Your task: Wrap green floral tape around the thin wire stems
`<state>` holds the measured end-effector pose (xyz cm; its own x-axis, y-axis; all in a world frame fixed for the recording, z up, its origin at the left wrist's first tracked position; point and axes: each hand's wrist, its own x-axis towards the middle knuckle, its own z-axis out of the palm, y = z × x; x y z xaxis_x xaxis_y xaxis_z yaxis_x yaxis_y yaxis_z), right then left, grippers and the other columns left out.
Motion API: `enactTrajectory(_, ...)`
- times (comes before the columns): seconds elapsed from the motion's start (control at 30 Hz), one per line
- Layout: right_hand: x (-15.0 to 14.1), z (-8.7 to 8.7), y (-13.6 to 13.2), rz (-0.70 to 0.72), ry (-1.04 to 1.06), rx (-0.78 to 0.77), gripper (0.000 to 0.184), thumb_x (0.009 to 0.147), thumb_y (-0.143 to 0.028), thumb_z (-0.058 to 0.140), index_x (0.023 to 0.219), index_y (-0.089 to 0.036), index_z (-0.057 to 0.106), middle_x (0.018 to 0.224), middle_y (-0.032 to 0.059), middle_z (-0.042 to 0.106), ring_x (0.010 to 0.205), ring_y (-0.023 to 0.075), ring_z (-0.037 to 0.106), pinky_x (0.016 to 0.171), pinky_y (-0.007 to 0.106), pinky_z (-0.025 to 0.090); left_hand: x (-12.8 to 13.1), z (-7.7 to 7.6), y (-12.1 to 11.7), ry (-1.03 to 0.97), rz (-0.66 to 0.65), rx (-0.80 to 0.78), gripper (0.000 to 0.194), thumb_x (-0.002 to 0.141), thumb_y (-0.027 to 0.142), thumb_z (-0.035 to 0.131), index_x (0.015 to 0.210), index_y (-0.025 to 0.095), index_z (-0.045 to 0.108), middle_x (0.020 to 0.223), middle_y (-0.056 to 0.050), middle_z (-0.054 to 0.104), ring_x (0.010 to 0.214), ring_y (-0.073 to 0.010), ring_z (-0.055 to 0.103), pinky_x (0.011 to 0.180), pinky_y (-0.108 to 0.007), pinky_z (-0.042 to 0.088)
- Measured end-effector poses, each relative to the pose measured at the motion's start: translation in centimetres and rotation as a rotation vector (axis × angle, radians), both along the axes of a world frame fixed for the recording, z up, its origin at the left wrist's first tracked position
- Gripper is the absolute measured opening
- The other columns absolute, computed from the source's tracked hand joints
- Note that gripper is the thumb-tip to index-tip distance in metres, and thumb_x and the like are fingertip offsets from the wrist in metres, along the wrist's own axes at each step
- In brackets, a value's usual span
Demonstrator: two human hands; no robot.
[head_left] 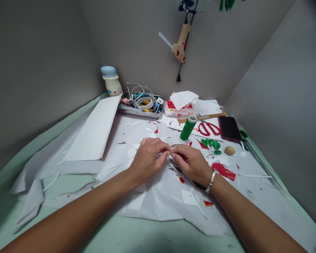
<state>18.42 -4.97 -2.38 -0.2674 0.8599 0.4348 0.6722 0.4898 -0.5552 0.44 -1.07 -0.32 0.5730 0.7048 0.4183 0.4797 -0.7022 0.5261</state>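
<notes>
My left hand (149,158) and my right hand (191,163) meet over the paper-covered table, thumbs and forefingers pinched together. What sits between the fingertips is too small to make out. Behind and under the fingers a grey ring-shaped thing (174,145) shows in part. Just beyond stands a green spool of thread (188,128), tilted slightly. Right of it lie several green leaf-shaped pieces (211,144) and a small tan, roundish thing (229,150). Near my right wrist lies a torn piece of red paper (223,171).
Red-handled scissors (209,129), a phone (229,128) and a tissue pack (179,108) lie toward the back right. A metal tray (140,111) of supplies, a cream bottle (112,84) and white card (92,131) are at left. Paper scraps cover the table. A glue gun (181,44) hangs on the wall.
</notes>
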Motion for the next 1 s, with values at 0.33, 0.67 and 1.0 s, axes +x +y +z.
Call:
enactTrajectory(0.33, -0.02, 0.50, -0.25, -0.034, -0.017, 0.134, 0.010, 0.087, -0.019, 0.051, 0.086, -0.020, 0.062, 0.076, 0.0026, 0.061, 0.072, 0.0152, 0.055, 0.068, 0.027, 0.042, -0.02, -0.25, -0.02, 0.110, -0.016, 0.043, 0.014, 0.083, 0.016, 0.051, 0.084, 0.021, 0.064, 0.080, -0.001, 0.064, 0.081, -0.0176, 0.056, 0.089, -0.040, 0.036)
enactTrajectory(0.67, 0.05, -0.19, 0.16, -0.005, 0.010, 0.002, 0.014, 0.087, -0.015, 0.051, 0.088, -0.021, 0.063, 0.082, 0.0018, 0.065, 0.077, 0.0148, 0.058, 0.072, 0.027, 0.044, -0.02, 0.01, 0.06, -0.016, -0.009, -0.025, 0.012, 0.084, 0.018, 0.052, 0.083, 0.021, 0.064, 0.082, 0.001, 0.065, 0.082, -0.0158, 0.056, 0.090, -0.037, 0.036)
enactTrajectory(1.0, -0.07, 0.48, -0.30, -0.009, -0.047, 0.156, 0.011, 0.088, -0.020, 0.050, 0.087, -0.020, 0.062, 0.077, 0.0031, 0.062, 0.072, 0.0153, 0.055, 0.068, 0.028, 0.042, -0.08, -0.38, 0.16, 0.105, -0.023, 0.019, 0.014, 0.084, 0.018, 0.052, 0.084, 0.022, 0.066, 0.080, -0.001, 0.066, 0.083, -0.0184, 0.058, 0.090, -0.041, 0.035)
